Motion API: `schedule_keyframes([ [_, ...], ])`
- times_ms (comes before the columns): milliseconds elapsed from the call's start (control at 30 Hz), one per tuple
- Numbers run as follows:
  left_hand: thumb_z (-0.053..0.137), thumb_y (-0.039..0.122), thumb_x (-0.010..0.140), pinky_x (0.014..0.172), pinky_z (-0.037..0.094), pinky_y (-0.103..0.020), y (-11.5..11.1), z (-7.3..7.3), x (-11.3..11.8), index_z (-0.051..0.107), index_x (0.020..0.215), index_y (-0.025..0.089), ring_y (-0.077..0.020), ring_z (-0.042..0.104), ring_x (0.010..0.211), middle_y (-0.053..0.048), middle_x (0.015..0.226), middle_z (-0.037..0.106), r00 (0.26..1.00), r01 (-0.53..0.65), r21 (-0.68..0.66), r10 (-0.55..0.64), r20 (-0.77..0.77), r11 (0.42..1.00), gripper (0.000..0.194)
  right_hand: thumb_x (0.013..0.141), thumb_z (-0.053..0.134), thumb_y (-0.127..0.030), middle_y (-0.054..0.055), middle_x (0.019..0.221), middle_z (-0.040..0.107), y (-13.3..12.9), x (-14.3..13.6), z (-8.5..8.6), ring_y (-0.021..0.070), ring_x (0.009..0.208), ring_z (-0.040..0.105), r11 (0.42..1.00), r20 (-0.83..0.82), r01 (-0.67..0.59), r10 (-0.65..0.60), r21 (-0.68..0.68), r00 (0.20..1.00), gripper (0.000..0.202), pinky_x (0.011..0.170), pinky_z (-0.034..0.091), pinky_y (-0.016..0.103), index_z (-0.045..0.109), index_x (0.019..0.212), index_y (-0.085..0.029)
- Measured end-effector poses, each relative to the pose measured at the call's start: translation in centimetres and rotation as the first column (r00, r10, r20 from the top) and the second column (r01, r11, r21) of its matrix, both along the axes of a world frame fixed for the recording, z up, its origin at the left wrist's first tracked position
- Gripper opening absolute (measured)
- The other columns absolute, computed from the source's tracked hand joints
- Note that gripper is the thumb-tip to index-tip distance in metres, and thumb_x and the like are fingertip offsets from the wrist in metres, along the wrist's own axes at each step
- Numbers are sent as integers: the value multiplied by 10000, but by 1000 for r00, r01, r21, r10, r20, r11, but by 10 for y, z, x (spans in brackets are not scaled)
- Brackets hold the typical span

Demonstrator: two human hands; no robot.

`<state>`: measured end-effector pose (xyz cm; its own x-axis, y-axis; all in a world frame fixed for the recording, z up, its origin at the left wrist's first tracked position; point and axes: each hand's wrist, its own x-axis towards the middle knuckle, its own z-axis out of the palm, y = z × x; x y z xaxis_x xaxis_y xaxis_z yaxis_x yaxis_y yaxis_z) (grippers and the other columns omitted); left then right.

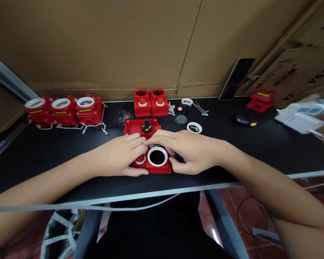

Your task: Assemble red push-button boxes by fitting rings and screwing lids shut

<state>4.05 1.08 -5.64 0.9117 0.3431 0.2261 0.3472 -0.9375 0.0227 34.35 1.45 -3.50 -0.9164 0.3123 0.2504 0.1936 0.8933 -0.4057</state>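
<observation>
1. Two bare hands are working at the near edge of the counter, both meeting over one red cover.
2. Left hand: fingers are curling over the cover's left side, thumb is stretching along its near edge; grip is closing on the cover.
3. Right hand: index finger is reaching across to the left hand's fingertips, thumb is resting at the cover's right edge. Other fingertips are hiding, so can't tell if they're gripping.
4. Red cover is lying under and between the fingers, its white ring facing up just beside the right thumb; the red button is showing partly, under the left fingers.
5. Open red box is sitting just beyond the hands, a black fitting standing inside.
6. Two red boxes are standing farther back; a clear disc is lying to their right.
</observation>
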Motion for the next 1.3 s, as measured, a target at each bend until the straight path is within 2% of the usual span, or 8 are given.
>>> schedule_keyframes([
  [200,824,571,1074,831,601,-385,0,-1,0,675,1058,202,-282,682,907,-94,1021,741,1000,8,23,-8,-6,1000,398,1010,631,-188,153,1402,710,-1,-1,-2,223,911,731,998,27,37,-38,41,999,638,767,630,380,515,1637,-200],
  [367,824,544,1070,849,587,-393,0,-1,0,667,1015,222,-284,665,901,-84,1013,735,1000,-13,-27,14,7,1000,362,1086,720,-401,155,1398,718,0,-2,-3,233,894,752,991,91,99,-107,86,990,649,762,636,390,506,1661,-187],
  [467,822,536,1072,861,582,-396,0,-1,0,667,1025,223,-287,664,911,-83,1028,736,1000,-10,-47,10,12,999,352,1148,675,-509,163,1371,730,0,-2,-2,273,961,772,987,114,103,-117,120,986,639,806,655,431,501,1667,-180],
  [567,833,523,1068,842,575,-394,1,-1,0,656,1019,222,-284,656,893,-83,1018,728,1000,-3,-29,3,15,1000,352,1163,621,-419,175,1395,716,0,-1,-1,272,965,765,988,106,96,-109,125,988,557,818,657,442,511,1653,-177],
  [700,852,528,1058,814,567,-384,1,-2,0,635,1005,225,-274,643,870,-76,1003,711,1000,7,-3,-7,18,1000,377,1044,638,-251,177,1479,668,-1,0,0,243,960,750,995,67,58,-63,79,996,605,799,647,403,513,1632,-187],
  [1033,848,547,1059,765,565,-371,-1,0,0,608,981,225,-264,645,873,-77,995,713,1000,2,29,-1,-21,1000,409,994,668,-210,160,1432,718,-2,-1,-1,221,903,735,995,78,61,-67,79,995,678,730,615,363,497,1649,-177],
  [1167,854,558,1053,756,561,-370,-1,1,0,605,985,224,-261,645,866,-74,988,708,1000,-2,34,2,-16,999,421,1017,746,-318,155,1407,724,-1,-2,-2,218,850,725,989,112,93,-106,112,988,699,695,597,363,509,1655,-158],
  [1300,837,536,1073,728,541,-359,0,1,0,593,979,227,-242,618,818,-54,959,690,1000,5,37,-4,-7,999,405,1136,691,-567,148,1334,760,2,-2,-4,261,917,770,981,122,93,-115,170,986,687,751,616,386,514,1665,-166],
])
